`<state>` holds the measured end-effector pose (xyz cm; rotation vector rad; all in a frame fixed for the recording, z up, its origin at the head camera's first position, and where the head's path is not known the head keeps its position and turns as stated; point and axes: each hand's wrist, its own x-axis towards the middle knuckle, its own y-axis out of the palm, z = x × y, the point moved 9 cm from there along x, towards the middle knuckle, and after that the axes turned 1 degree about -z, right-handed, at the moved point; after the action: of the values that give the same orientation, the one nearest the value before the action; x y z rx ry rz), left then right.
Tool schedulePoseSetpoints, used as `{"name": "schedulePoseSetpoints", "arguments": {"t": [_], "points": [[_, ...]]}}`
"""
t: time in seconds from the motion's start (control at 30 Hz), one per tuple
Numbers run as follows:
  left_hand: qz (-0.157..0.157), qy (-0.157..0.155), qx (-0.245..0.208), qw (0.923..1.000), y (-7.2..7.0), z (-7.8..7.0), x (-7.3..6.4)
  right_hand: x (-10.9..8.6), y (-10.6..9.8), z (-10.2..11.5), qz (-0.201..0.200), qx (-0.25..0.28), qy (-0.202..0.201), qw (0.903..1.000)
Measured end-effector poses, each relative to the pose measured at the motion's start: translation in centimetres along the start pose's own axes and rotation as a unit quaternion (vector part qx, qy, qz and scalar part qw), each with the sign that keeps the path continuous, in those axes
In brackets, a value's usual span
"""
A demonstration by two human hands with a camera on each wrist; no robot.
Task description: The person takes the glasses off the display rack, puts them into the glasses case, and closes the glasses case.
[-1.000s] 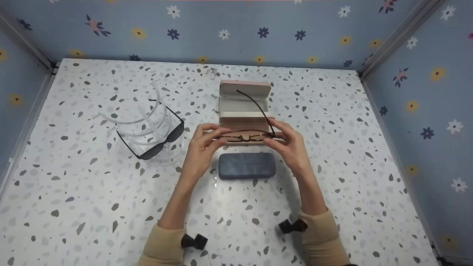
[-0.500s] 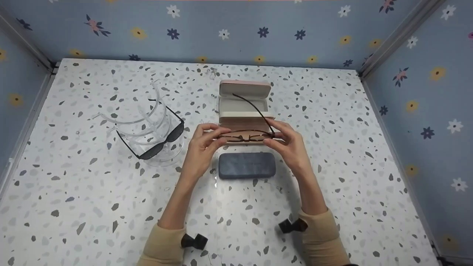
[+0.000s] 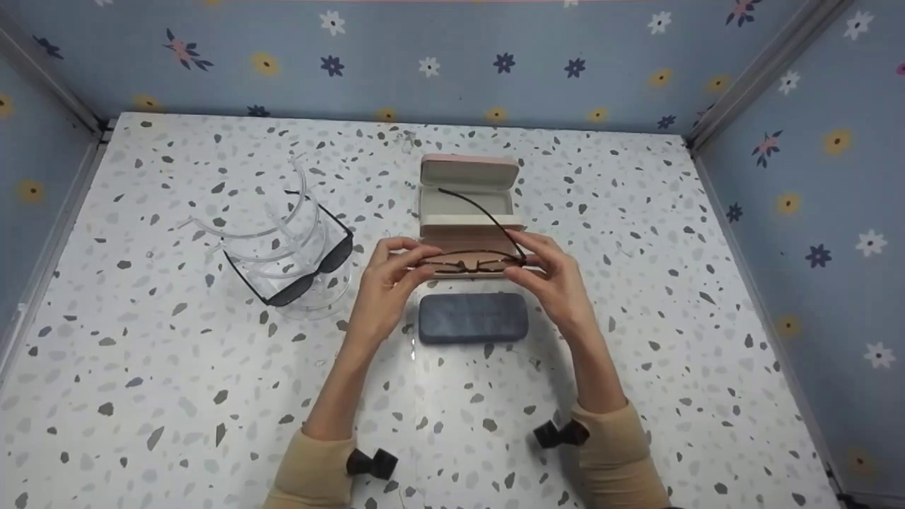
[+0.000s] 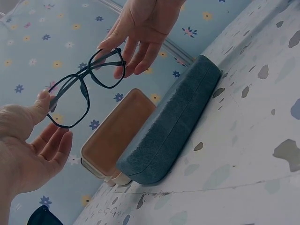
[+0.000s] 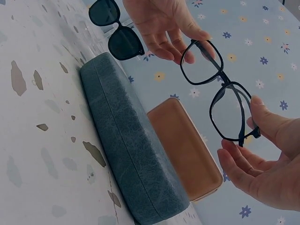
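Left hand [image 3: 382, 293] and right hand [image 3: 555, 290] hold eyeglasses [image 3: 468, 267].
On the table [image 3: 452, 452]: an open case [image 3: 452, 207], a closed blue case [image 3: 474, 318]; sunglasses [image 3: 293, 288] at left.

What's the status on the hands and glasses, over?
Left hand and right hand: pinching opposite ends of glasses. Held off table. Possible obstacle: closed blue case, on the near side of open case.

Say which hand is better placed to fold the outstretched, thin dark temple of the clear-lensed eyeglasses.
Probably the right hand: it grips the eyeglasses near where that temple joins, while the left hand holds the opposite end.
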<state>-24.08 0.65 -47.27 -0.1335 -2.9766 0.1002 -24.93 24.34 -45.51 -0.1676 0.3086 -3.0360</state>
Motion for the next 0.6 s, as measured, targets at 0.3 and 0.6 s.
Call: {"name": "schedulePoseSetpoints", "arguments": {"t": [0.3, 0.6], "points": [[-0.013, 0.004, 0.005, 0.9999, -0.39, -0.09, 0.01, 0.14, 0.27, -0.04, 0.002, 0.002, 0.0, 1.0], [-0.028, 0.001, -0.037, 0.9989, -0.61, 0.11, 0.02, -0.09, 0.25, 0.04, 0.01, -0.006, -0.013, 0.9999]]}}
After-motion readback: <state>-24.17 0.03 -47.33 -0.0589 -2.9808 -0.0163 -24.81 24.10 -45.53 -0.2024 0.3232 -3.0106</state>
